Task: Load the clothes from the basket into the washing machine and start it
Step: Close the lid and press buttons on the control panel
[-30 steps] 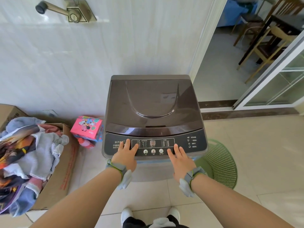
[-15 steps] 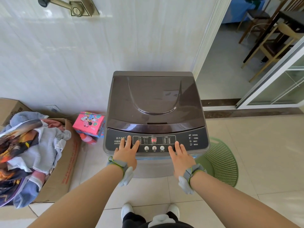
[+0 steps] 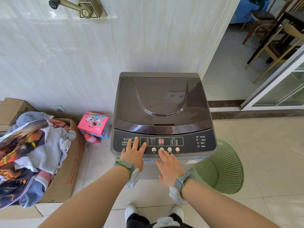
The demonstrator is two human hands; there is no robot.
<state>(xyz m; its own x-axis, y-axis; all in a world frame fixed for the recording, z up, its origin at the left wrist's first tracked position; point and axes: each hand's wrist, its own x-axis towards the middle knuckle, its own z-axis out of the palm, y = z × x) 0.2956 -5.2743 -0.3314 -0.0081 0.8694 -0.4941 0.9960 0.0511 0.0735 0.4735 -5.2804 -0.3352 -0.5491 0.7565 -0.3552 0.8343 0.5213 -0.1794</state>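
Washing machine [image 3: 162,102] against wall, lid shut, display [image 3: 161,141] lit. Basket [image 3: 230,170] on floor at its right. Left hand [image 3: 133,155] flat on panel, grip slack, empty. Right hand [image 3: 170,165] fingers straight, index at button row, holding nothing. Press one button only, squarely; confirm display response.

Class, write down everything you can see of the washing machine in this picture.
The washing machine is a top-loader with a grey body and a glossy dark brown lid, closed. Its front control panel carries white print, a lit red display and four round buttons. It stands on the tiled floor by the white wall. The left hand lies flat on the panel; the right hand has a fingertip at one button.
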